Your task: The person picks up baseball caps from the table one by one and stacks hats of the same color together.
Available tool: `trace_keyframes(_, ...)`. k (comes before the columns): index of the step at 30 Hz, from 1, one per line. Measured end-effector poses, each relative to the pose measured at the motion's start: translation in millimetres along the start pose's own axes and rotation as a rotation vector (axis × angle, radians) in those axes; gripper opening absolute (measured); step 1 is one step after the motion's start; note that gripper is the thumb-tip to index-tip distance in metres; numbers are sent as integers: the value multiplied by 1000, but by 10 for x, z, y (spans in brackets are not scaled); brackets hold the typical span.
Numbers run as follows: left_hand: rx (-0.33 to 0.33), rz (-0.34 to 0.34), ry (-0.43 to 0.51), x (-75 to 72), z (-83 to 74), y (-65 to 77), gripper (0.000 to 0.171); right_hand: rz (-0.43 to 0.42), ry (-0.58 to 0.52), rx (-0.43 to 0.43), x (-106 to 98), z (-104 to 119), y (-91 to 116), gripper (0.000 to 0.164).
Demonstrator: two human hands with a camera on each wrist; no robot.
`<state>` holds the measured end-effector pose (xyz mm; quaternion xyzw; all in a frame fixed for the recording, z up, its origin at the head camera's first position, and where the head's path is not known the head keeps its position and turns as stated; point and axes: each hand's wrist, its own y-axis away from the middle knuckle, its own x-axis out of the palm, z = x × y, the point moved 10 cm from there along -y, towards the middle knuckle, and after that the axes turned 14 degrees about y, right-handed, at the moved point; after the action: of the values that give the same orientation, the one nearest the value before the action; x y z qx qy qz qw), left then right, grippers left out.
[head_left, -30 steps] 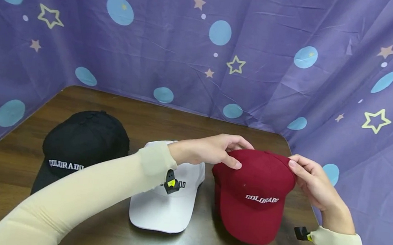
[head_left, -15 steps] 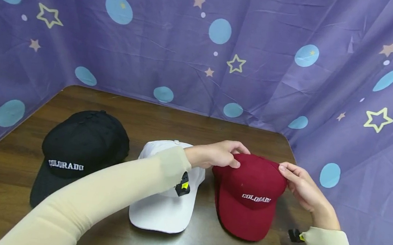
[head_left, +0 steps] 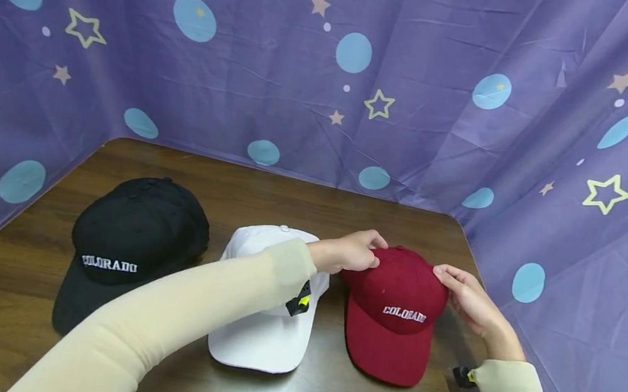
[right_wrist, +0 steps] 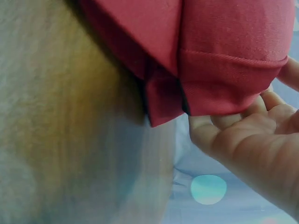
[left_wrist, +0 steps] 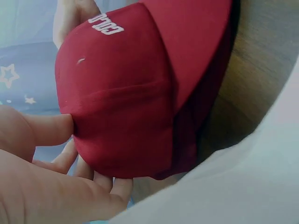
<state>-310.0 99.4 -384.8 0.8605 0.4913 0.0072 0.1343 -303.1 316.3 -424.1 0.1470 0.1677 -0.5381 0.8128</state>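
A dark red baseball cap (head_left: pixel 397 305) with white COLORADO lettering sits at the right of the table, brim toward me. My left hand (head_left: pixel 355 250) grips the left side of its crown, thumb on the outside; in the left wrist view the fingers (left_wrist: pixel 124 189) reach around its lower edge. On the other side my right hand (head_left: pixel 466 296) pinches the crown between thumb and fingers. Below this cap, a second red layer with its own brim edge (right_wrist: pixel 161 100) shows in the right wrist view, like another red cap mostly hidden underneath.
A white cap (head_left: pixel 260 339) stands just left of the red one, partly covered by my left sleeve (head_left: pixel 225 295). Farther left is a black cap (head_left: pixel 141 223). The wooden table (head_left: pixel 224 181) ends at a purple star-print curtain (head_left: pixel 281 60) behind and at both sides.
Both hands have brought the top red cap down and to the left, and it now covers more of the red layer below. The white and black caps stay put.
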Motion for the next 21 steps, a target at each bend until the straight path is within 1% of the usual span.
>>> trace_keyframes(5, 1, -49, -37, -33, 54, -27, 38, -8, 44, 61, 23, -121, -27, 25)
trace_keyframes(8, 19, -78, -88, -53, 54, -32, 36, -33, 64, 95, 11, -163, -31, 26)
trace_keyframes(11, 34, -98, -124, -70, 52, -28, 34, -59, 72, 108, 4, -174, -37, 28)
trace_keyframes(13, 30, -86, -115, -67, 67, -23, 35, -62, 82, 108, 9, -176, -43, 29)
trace_keyframes(15, 10, -58, -87, -55, 96, -17, 39, -58, 87, 102, 21, -173, -47, 31)
trace_keyframes(18, -19, -2, -56, -28, 128, -12, 52, -52, 91, 94, 32, -168, -45, 33)
trace_keyframes(21, -30, 28, -74, -25, 128, -2, 62, -46, 98, 78, 40, -149, -44, 35)
